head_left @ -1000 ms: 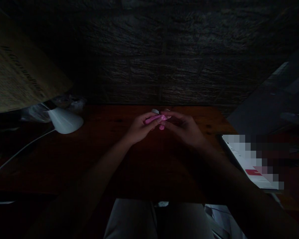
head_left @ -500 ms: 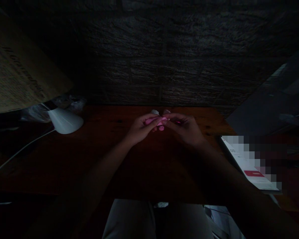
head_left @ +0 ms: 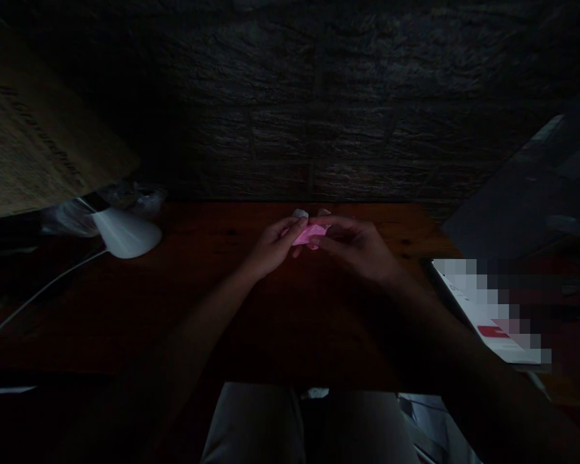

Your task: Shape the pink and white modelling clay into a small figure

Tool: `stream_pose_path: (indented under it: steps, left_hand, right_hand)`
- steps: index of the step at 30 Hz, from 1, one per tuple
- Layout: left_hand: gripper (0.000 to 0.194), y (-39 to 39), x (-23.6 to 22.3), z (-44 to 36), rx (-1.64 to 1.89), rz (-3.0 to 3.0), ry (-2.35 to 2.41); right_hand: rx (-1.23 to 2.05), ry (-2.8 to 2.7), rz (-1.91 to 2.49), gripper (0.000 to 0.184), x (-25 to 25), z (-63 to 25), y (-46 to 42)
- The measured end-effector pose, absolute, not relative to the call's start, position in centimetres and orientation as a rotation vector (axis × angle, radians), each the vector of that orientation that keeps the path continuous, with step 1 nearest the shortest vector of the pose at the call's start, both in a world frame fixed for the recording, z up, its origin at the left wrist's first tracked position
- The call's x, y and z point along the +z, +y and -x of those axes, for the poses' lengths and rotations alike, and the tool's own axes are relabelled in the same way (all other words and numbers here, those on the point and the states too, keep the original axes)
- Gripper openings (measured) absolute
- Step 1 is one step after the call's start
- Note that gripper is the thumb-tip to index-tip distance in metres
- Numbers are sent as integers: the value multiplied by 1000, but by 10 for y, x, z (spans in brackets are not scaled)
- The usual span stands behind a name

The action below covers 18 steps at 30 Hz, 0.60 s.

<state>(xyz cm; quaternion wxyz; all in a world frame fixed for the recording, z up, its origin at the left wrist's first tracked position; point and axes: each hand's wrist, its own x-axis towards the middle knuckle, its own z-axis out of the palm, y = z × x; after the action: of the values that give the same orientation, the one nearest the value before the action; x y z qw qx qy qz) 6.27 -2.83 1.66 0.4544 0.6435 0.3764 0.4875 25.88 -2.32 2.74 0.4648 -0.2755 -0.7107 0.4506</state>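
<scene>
A soft-looking pink piece (head_left: 309,234), like modelling clay, is held between both hands above the table. My left hand (head_left: 274,248) is closed on its left end, with the thumb pressed on top. The fingers and thumb of my right hand (head_left: 360,248) pinch its right side. A whitish lump (head_left: 300,213) and a paler pinkish lump (head_left: 323,212) show just behind the hands, partly covered by them. The light is dim, so the exact material is hard to make out.
A brown wooden table (head_left: 212,225) runs up to a dark stone-block wall (head_left: 280,135). To the left stands a lamp's white base (head_left: 128,233) with a printed shade (head_left: 38,142) and a cord. A lit screen (head_left: 483,322) lies at right, beside a grey panel (head_left: 522,187).
The pink piece is turned and shows a broader, flatter face. My left thumb has shifted up along it, and my right fingers have spread slightly. The view has tilted a little.
</scene>
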Motion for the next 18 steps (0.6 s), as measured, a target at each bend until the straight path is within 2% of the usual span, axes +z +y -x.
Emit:
stream_pose_path:
  steps: [6, 10, 13, 18]
  left_hand:
    - [49, -31, 19, -63, 1086, -1617, 877]
    - [46, -32, 20, -64, 1104, -1660, 853]
    - [37, -32, 18, -64, 1135, -1662, 828]
    - [35, -30, 14, -65, 1271, -1740, 853]
  right_hand:
    - [1227, -1677, 691, 29, 31, -257, -25]
    - [1212, -1631, 676, 26, 31, -256, -25]
    - [1160, -1605, 709, 28, 30, -255, -23]
    - [1149, -1576, 787, 35, 27, -258, -18]
